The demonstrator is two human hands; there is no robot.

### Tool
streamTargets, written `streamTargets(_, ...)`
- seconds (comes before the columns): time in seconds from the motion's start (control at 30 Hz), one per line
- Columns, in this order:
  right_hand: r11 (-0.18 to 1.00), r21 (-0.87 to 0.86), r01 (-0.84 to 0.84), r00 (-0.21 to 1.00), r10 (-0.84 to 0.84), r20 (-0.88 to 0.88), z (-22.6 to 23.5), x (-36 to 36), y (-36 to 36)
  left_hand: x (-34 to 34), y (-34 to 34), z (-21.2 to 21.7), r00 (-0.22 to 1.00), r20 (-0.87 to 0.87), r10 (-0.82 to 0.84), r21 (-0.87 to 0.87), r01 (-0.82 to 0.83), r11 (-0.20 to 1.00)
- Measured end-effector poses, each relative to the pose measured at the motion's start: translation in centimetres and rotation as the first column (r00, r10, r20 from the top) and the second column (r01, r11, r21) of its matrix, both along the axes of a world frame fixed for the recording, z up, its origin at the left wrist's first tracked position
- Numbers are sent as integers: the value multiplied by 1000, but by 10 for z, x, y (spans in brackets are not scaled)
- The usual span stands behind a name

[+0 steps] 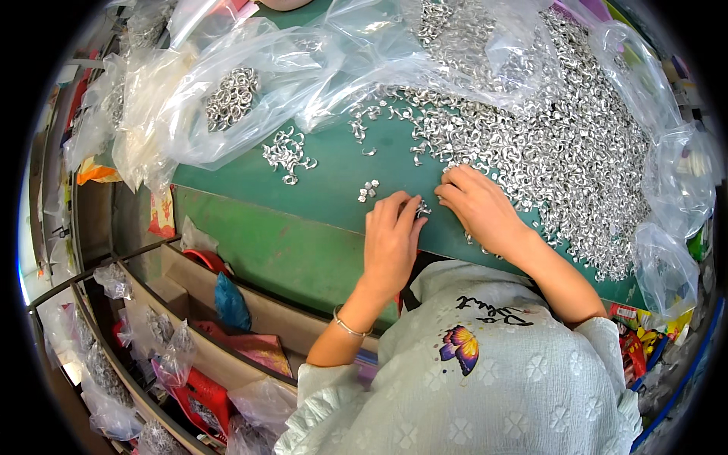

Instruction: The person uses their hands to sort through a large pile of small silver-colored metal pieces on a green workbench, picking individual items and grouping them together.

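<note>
Silver parts (599,171) lay heaped at the right of the green surface (318,199), with 1 loose cluster (287,155) well to the left. Each seemed light, stiff, hard to break, probably slick; best pinched by the edges with fingertips. Left hand (390,239): narrow, a few parts pinched between thumb and fingers. Right hand (479,208): fingers curled, tips at the heap's edge; any grip there could not be made out.

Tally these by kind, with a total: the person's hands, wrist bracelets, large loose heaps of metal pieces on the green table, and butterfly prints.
Hands: 2 (left hand, right hand)
Bracelet: 1
Large heap of metal pieces: 1 (single pieces too many to count)
Butterfly print: 1
Total: 5
</note>
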State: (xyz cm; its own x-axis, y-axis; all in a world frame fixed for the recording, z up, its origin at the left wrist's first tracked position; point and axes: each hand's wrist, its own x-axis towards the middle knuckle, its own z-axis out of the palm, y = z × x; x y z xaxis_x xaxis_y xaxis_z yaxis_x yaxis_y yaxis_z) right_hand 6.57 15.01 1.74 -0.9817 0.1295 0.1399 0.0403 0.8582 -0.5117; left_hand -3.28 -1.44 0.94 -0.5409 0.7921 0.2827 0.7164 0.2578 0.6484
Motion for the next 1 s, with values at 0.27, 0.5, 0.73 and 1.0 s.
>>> streamTargets(0.27, 991, -110, 76, 997, -77, -9, 6, 12, 3, 7, 2, -13, 996, 87, -22, 81, 15, 997)
streamTargets(0.5, 990, -114, 83, 996, -86, -21, 9, 12, 1, 5, -1, -11, 1000, 13, 22, 51, -23, 998)
streamTargets(0.73, 992, -106, 66, 996, -71, -44, 7, 13, 3, -1, 0, -7, 990, -28, 140, 14, -139, 990)
streamTargets(1.0, 993, -119, 7, 994, -20, -110, 11, -2, -3, -4, -21, -9, 972, -6, 235, 44, -235, 971)
